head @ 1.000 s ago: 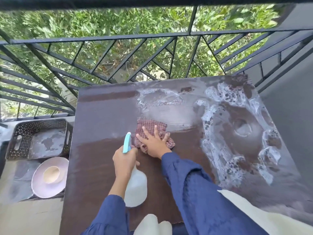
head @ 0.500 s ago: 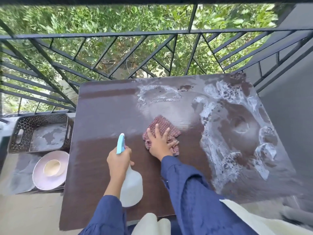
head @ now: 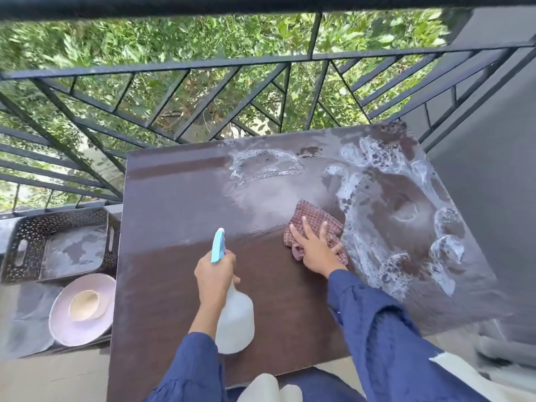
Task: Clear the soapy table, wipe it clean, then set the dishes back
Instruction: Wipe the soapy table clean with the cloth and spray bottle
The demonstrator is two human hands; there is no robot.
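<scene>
Wiping stage. Carried rightward across the dark brown wooden table (head: 174, 204) within the last second: reddish checked cloth (head: 314, 217), now at the edge of the white soap foam (head: 443, 248), pressed flat under the spread right hand (head: 314, 249). Clasped in the left hand (head: 214, 274): white spray bottle with blue nozzle (head: 233, 320). Left part wiped dark; right part foamy, streaked, unwiped.

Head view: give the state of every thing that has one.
Dark brown wooden table: foam on right side, near left wiped.
Red checked cloth: bunched, pressed on table by right hand.
White spray bottle with blue nozzle: gripped by left hand.
Black perforated plastic basket: off table, blotchy film inside.
Pale pink plate: off table, cream bowl on it.
</scene>
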